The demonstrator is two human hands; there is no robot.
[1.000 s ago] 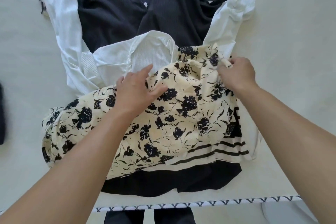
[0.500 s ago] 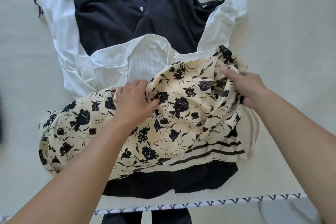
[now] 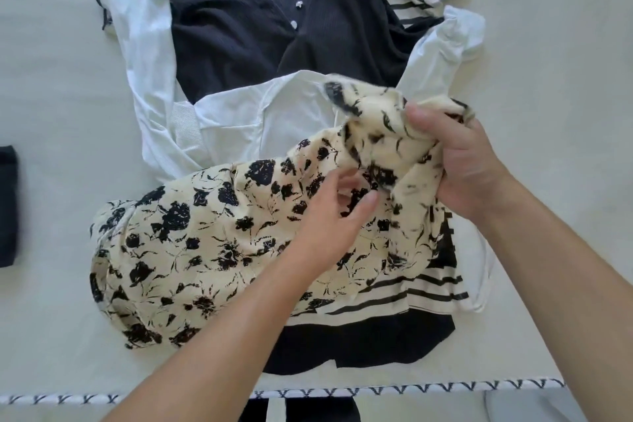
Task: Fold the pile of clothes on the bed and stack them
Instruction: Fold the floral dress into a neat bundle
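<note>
On the bed point(image 3: 548, 113), atop the unfolded pile, the floral garment point(image 3: 191, 243) lies bunched, right hand point(image 3: 459, 161) clutching its gathered end, left hand point(image 3: 329, 216) loosely curled on it, holding nothing; judged light, limp; best taken at corners.

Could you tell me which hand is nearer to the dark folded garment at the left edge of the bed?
Left. The left hand lies on the floral garment mid-bed, well to the right of the dark folded garment. The right hand grips floral fabric farther right.
</note>
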